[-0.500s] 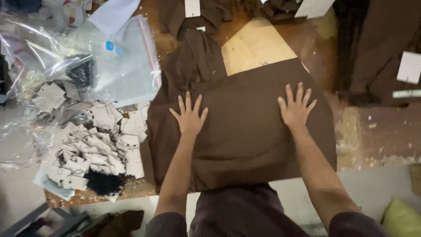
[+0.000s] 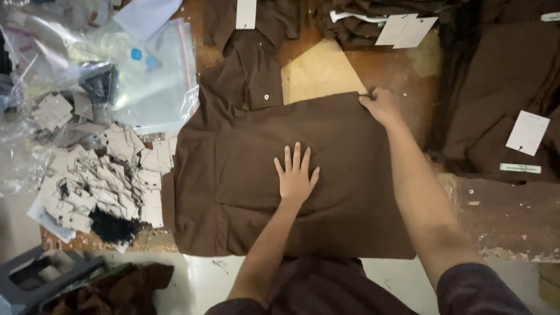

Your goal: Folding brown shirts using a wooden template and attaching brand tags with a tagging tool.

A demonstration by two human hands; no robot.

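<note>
- Left hand (image 2: 296, 175): flat, fingers spread, palm down on the middle of the brown garment (image 2: 245, 192). Pressing, not gripping anything.
- Right hand (image 2: 380, 105): at the garment's upper right corner, fingers curled and pinching the fabric edge there.
- Brown garment: lies folded into a rough rectangle on the wooden worktable (image 2: 402, 70), filling the centre of the head view. A collared part with a pale button runs up from its upper left.
- Tan cardboard sheet (image 2: 318, 73): pokes out from under the garment's top edge, just left of the right hand.
- Left of the garment: a loose heap of small cardboard tags (image 2: 99, 181) with dark strings, touching the fabric's left edge.
- Above that heap: clear plastic bags (image 2: 151, 81), crumpled and overlapping.
- Far right: another dark brown garment (image 2: 496, 87) with a white hang tag (image 2: 528, 132) on it, well apart from the hands.
- Top edge: more folded dark garments (image 2: 356, 23) with white tags.
</note>
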